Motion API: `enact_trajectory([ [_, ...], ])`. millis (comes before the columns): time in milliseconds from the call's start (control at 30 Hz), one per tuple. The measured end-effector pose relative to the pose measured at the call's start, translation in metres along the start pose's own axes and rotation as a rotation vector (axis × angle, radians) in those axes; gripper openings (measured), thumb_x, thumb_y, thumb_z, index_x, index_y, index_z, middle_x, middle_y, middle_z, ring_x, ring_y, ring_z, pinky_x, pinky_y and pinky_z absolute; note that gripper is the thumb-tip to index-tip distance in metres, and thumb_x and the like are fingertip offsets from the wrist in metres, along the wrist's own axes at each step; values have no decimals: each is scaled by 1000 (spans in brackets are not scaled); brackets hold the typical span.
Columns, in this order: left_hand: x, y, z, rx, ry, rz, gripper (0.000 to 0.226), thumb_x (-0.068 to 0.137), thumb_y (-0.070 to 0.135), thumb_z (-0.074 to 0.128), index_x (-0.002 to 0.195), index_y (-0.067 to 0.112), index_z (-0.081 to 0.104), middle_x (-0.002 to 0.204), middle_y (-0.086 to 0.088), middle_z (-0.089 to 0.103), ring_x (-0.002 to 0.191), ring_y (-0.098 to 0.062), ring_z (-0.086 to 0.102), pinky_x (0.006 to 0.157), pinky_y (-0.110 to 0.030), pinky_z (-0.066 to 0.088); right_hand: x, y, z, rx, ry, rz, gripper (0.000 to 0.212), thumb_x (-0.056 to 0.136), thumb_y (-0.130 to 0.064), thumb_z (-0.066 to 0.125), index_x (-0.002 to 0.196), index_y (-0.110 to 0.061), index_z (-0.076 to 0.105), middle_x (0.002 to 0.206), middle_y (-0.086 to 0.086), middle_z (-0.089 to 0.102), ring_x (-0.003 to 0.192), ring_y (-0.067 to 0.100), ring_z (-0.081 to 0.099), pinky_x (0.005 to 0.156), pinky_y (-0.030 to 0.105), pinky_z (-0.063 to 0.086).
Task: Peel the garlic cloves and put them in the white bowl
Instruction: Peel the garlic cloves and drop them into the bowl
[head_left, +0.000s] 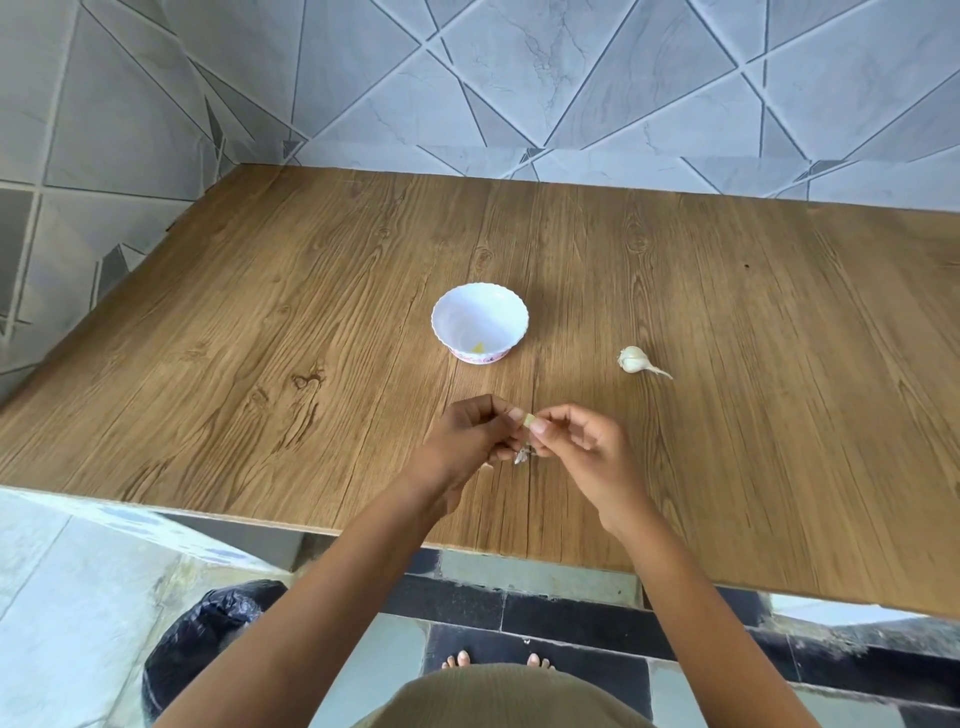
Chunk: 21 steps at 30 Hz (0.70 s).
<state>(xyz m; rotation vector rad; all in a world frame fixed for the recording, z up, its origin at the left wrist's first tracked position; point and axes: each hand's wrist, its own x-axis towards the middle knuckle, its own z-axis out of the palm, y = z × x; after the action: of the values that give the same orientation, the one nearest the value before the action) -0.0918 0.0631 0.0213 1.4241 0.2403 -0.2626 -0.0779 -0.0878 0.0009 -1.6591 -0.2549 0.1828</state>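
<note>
A small pale garlic clove (528, 420) sits between my two hands above the near part of the wooden table. My left hand (470, 441) and my right hand (576, 441) both pinch it with thumb and fingertips. Bits of papery skin (522, 456) hang just below the fingers. The white bowl (511, 318) with a pink pattern at its base stands beyond the hands, with one small yellowish piece (479, 347) lying inside. A garlic bulb (635, 359) with a thin stem lies to the right of the bowl.
The wooden table (260, 322) meets a grey tiled wall at the back and left. Its near edge runs below my forearms. A black bag (208, 634) lies on the floor at lower left, and bare toes (493, 660) show below.
</note>
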Motion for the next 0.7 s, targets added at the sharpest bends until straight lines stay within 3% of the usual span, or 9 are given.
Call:
enact_trajectory([
  [167, 1, -2, -2, 266, -22, 260, 14, 93, 3, 55, 81, 9, 58, 67, 4, 61, 62, -4, 55, 61, -17, 45, 2, -11, -2, 359, -120, 395, 12, 91, -8, 56, 86, -3, 66, 73, 5, 64, 65, 10, 60, 63, 19, 52],
  [300, 4, -2, -8, 385, -76, 402, 13, 92, 9, 58, 80, 14, 57, 69, 9, 59, 61, -3, 53, 61, -20, 44, 5, -17, -4, 592, -190, 569, 10, 85, -10, 55, 83, -3, 62, 66, 3, 60, 58, 9, 58, 55, 18, 51],
  [367, 5, -2, -10, 445, -93, 441, 9, 89, 18, 58, 80, 17, 57, 69, 13, 59, 66, -8, 55, 63, -28, 47, 4, -17, -4, 667, -226, 598, 10, 79, -14, 57, 82, -5, 60, 66, 3, 59, 58, 10, 56, 55, 18, 51],
  [433, 8, -2, -12, 499, -101, 435, 9, 89, 23, 54, 81, 19, 56, 68, 15, 60, 67, -10, 56, 66, -34, 49, 3, -13, -4, 657, -230, 544, 8, 84, -11, 54, 86, -5, 60, 69, 2, 59, 63, 11, 55, 59, 20, 50],
  [533, 6, 0, -9, 550, -118, 394, 14, 97, 13, 49, 85, 11, 55, 66, 11, 57, 60, 0, 54, 60, -19, 46, 0, -6, -2, 332, -167, 327, 12, 95, -10, 49, 90, -5, 59, 74, -1, 58, 71, 8, 56, 70, 19, 50],
  [600, 4, 3, -5, 472, -139, 304, 18, 100, 6, 43, 84, 7, 52, 66, 2, 54, 55, 2, 51, 56, -14, 41, 0, -3, 0, 36, -118, 117, 12, 96, -16, 50, 91, -7, 56, 77, -3, 57, 73, 2, 55, 72, 15, 47],
  [700, 3, 4, -3, 211, -180, 99, 26, 102, 12, 39, 79, 9, 52, 67, -3, 52, 57, -6, 53, 57, -21, 40, 0, 0, 2, -193, -73, -166, 15, 97, -22, 50, 91, -8, 53, 80, -7, 56, 75, 0, 56, 72, 14, 44],
])
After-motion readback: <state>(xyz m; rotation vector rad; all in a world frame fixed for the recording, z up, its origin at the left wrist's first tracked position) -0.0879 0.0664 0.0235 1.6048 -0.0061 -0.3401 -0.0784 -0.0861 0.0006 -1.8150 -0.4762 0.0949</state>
